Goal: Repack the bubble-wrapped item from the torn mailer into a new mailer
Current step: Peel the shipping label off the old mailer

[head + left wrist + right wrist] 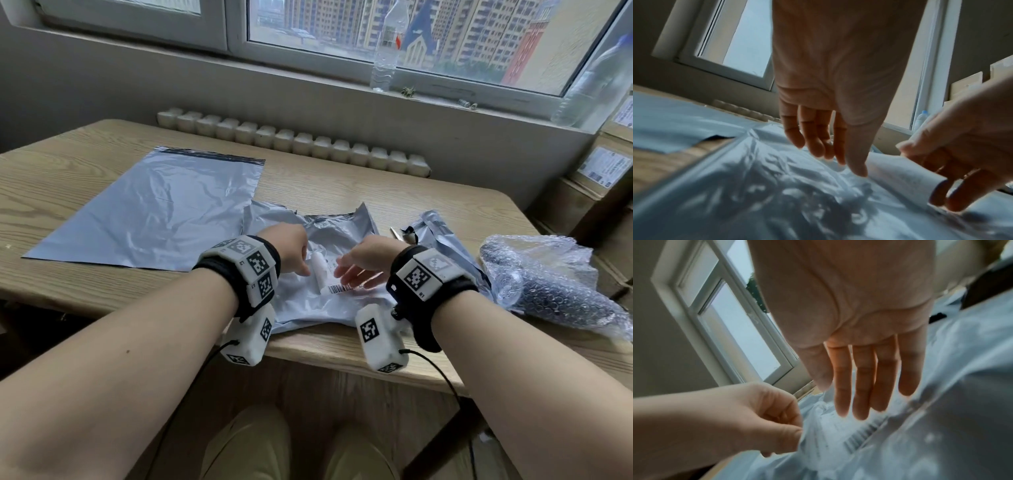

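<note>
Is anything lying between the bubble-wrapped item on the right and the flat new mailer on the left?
Yes. The torn mailer lies on the table between the bubble-wrapped item and the new mailer, its edge overlapping that mailer's corner. Both hands are over it: the left hand pinches its shipping label, the right hand is open.

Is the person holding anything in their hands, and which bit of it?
The left hand pinches the peeled-up edge of the white label on the torn mailer. The right hand is flat and holds nothing.
</note>
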